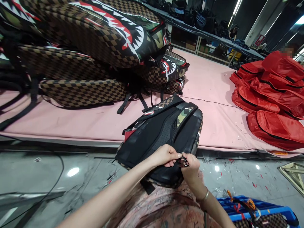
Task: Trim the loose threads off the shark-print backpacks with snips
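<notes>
A black backpack lies with its padded back and shoulder straps facing up. Its far part rests on the pink-covered table, while its near end hangs over the edge against my body. Checkered and camouflage patches show on its side and strap. Over the near part of the back panel, my left hand pinches with thumb and forefinger. My right hand is closed beside it, fingertips meeting the left ones. A small black piece with shiny spots shows in the right hand; its kind is unclear. What the left fingertips pinch is hidden.
Checkered backpacks with shark-mouth prints are piled on the table at left. Red bags are heaped at right. A blue crate stands low at right. Scraps litter the floor. People are in the background.
</notes>
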A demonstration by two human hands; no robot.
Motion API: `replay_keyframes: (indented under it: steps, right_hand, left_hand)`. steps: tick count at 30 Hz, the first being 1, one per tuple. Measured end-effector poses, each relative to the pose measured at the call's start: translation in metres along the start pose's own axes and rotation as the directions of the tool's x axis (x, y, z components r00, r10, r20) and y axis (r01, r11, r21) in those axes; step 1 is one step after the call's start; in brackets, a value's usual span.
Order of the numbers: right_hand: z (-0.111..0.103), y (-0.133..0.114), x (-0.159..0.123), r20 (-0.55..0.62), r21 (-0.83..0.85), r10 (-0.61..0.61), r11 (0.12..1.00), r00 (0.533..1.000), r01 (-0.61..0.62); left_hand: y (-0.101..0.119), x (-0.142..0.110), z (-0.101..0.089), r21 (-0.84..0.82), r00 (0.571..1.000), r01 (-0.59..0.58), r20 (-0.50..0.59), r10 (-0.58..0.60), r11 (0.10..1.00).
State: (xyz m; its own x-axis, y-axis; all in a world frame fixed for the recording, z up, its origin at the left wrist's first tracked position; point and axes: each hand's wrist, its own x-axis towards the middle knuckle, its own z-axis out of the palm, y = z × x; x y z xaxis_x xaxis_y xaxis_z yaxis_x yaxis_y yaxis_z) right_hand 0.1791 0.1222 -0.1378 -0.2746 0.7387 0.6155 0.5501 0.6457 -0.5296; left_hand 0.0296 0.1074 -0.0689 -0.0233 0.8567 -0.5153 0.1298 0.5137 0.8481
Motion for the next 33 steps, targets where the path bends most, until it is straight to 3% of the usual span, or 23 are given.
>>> replay_keyframes:
  steps: [5,13,16,21,27,33]
  right_hand:
    - [-0.004,0.004,-0.001,-0.016,0.028,-0.016,0.999,1.000,0.017]
    - [-0.005,0.007,0.000,-0.046,0.027,-0.085,0.996,0.995,0.087]
    - [-0.006,0.009,-0.002,-0.057,0.022,-0.081,0.996,0.995,0.082]
    - [-0.011,0.012,-0.004,-0.041,0.064,-0.085,0.994,0.996,0.088]
    - [-0.018,0.012,-0.005,0.073,0.139,-0.025,0.990,0.997,0.015]
    - [-0.022,0.006,0.002,0.232,0.328,0.169,0.913,0.958,-0.241]
  left_hand:
    - [-0.002,-0.002,0.004,-0.197,0.998,0.047,0.056,-0.037,0.979]
    - [-0.015,0.001,0.015,-0.408,0.996,-0.061,-0.088,0.027,0.911]
    - [-0.017,-0.001,0.015,-0.564,0.991,-0.096,-0.136,0.023,0.820]
    - [-0.018,-0.014,0.020,-0.774,0.997,-0.071,-0.070,0.027,0.629]
    - [-0.018,-0.026,0.029,-0.966,0.996,-0.015,0.008,0.085,0.257]
    - [-0.019,-0.026,0.032,-0.966,0.996,-0.050,-0.030,0.082,0.254]
